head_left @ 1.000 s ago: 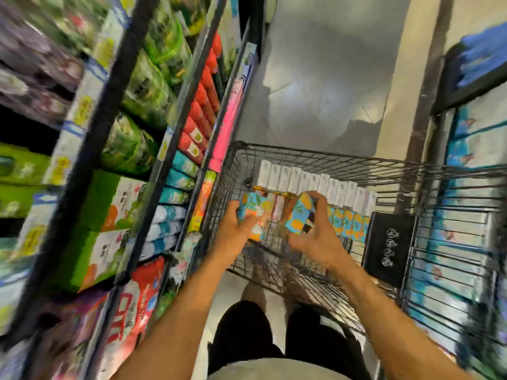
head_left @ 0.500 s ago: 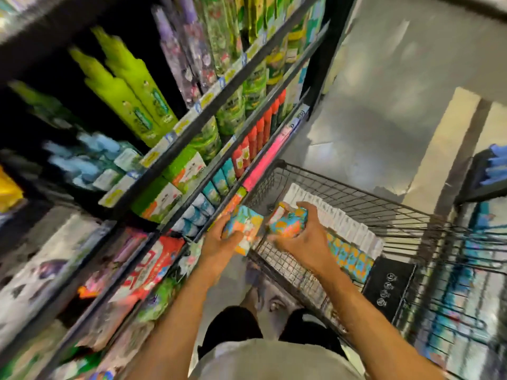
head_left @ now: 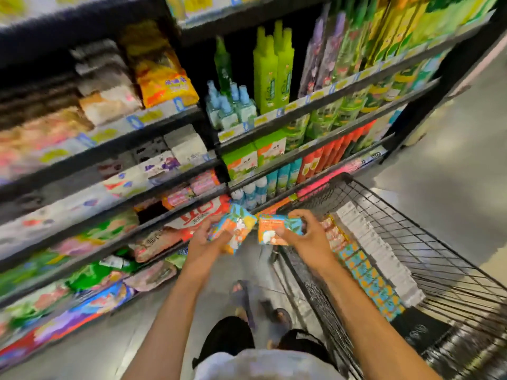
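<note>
Packets fill both of my grips: my left grip (head_left: 203, 242) is curled round an orange-and-teal packet (head_left: 242, 225), thumb across its face, and my right grip (head_left: 310, 239) pinches a second packet (head_left: 270, 229) of the same print between thumb and bent fingers. I hold the two side by side in the air at about the same height, their inner edges just beside each other; whether they touch I cannot tell. The left one is tilted and hangs in front of the lower shelves (head_left: 153, 224), over the floor (head_left: 452, 160). The right one lies flatter, just at the left rim of the wire cart (head_left: 411, 242). Inside the cart, along its left side, a row of white boxes (head_left: 375, 250) stands packed tight, and a row of small blue-and-orange boxes (head_left: 367, 275) runs right beside it, nearer to me. Higher on the shelving stand tall green bottles (head_left: 270, 69). Most of the goods to the left are too blurred to read. Below my forearms my sandalled feet (head_left: 242, 297) stand on the floor between shelves and cart.
</note>
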`<state>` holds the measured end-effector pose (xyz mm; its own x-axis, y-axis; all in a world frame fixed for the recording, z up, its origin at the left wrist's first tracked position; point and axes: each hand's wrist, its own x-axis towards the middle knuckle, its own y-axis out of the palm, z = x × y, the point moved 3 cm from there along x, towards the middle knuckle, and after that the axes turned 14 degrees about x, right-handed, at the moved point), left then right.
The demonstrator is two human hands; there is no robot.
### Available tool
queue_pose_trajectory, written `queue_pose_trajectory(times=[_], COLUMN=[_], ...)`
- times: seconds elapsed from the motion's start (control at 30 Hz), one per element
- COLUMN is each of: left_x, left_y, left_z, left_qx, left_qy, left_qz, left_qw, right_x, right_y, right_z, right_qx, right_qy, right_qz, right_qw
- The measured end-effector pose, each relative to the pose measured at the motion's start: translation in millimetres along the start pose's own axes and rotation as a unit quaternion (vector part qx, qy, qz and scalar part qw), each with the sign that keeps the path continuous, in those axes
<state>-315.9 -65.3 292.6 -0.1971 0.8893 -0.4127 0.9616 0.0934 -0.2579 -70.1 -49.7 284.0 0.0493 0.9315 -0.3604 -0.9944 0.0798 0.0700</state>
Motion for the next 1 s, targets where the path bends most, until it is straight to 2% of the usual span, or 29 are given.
queue_pose_trajectory(times=[0.27,0.43,0.73,0.83,1.0], left_x=[-30.4,-51.5,-80.5,-85.8,-89.3], left_y=[-123.0,-214.9,-386.6,-422.8,-454.6], left_z=[29.8,40.6,60.0,64.0,54.3], left_qx=[-0.106,-0.179,-0.154,-0.155,-0.173], left_qy=[-0.004,0.020,0.052,0.062,0.065], left_qz=[-0.062,-0.084,-0.123,-0.134,-0.146], left_qw=[0.992,0.980,0.979,0.977,0.972], right_x=[-19.6,-43.5,-90.2,-96.9,-105.9], right_y=[116.9,205.7,356.2,389.5,427.8], right_z=[10.3,9.9,14.5,27.4,60.5], right_qx=[-0.013,0.035,0.076,0.078,0.041], right_qy=[-0.047,-0.024,-0.012,0.000,-0.031], right_qz=[0.068,0.090,0.111,0.136,0.190], right_qw=[0.997,0.995,0.991,0.988,0.980])
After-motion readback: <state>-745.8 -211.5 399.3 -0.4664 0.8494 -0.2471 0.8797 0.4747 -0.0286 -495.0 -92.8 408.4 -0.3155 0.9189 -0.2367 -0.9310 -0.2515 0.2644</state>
